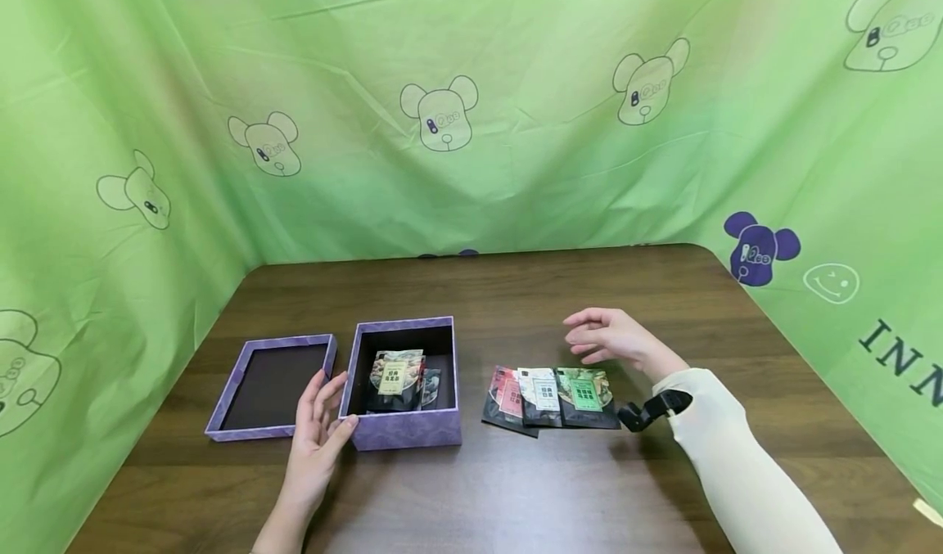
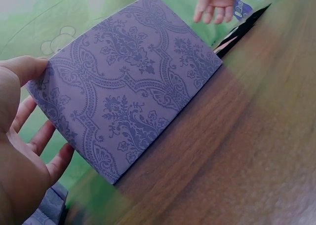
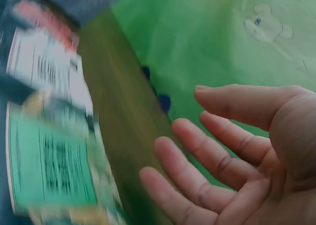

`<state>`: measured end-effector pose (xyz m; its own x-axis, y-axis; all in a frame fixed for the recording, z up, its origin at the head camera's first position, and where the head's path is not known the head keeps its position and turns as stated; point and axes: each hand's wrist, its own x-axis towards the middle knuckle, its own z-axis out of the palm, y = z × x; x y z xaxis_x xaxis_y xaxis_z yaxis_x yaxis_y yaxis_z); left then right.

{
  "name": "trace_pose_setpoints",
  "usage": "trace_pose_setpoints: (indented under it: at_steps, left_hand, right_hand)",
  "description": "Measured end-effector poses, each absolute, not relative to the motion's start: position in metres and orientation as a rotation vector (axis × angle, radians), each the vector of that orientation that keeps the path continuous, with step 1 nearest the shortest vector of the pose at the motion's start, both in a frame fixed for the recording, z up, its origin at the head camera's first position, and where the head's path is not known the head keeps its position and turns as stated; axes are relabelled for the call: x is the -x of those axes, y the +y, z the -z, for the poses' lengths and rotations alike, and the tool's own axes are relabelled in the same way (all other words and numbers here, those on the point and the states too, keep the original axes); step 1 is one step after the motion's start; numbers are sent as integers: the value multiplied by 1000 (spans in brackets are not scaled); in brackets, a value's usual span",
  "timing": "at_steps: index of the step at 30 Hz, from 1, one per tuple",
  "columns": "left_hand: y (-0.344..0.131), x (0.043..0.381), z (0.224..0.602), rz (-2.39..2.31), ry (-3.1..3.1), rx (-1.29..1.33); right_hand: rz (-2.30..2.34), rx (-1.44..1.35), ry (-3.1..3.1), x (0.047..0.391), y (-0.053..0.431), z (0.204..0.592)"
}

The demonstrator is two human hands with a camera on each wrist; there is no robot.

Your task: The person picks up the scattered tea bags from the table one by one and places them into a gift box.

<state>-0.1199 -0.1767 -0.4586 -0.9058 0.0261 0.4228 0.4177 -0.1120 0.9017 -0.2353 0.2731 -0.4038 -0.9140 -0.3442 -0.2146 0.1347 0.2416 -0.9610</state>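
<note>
My left hand (image 1: 318, 427) holds the front left corner of an uncovered purple patterned box (image 1: 408, 430). Its thumb (image 2: 30, 67) lies at the top corner and the other fingers go along the left wall. Inside the box, a packet with a cream label (image 1: 394, 378) lies over other packets. Just beyond three dark packets, my right hand (image 1: 607, 340) hovers with loosely bent fingers and nothing in them. Those packets overlap in a row: one red-labelled (image 1: 508, 394), one white-labelled (image 1: 541, 396) and one green-labelled (image 1: 587, 396).
The box's purple lid (image 1: 272, 386) lies with its dark inside up, left of the box and beside my left hand. A brown wooden table (image 1: 530, 488) carries everything. Green printed cloth (image 1: 508, 194) hangs around its back and sides.
</note>
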Motion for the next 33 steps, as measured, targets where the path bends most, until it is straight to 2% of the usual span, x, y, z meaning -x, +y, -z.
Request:
trace_pose_setpoints:
  at_steps: [11, 22, 33]
  left_hand:
    - [-176, 120, 457, 2112, -1880, 502]
    - [-176, 120, 458, 2109, -1892, 489]
    - [-177, 119, 458, 2099, -1893, 499]
  right_hand:
    - [1479, 140, 2322, 222, 297, 414]
    - [1139, 429, 2547, 210, 283, 422]
    - [1105, 448, 2577, 203, 277, 423]
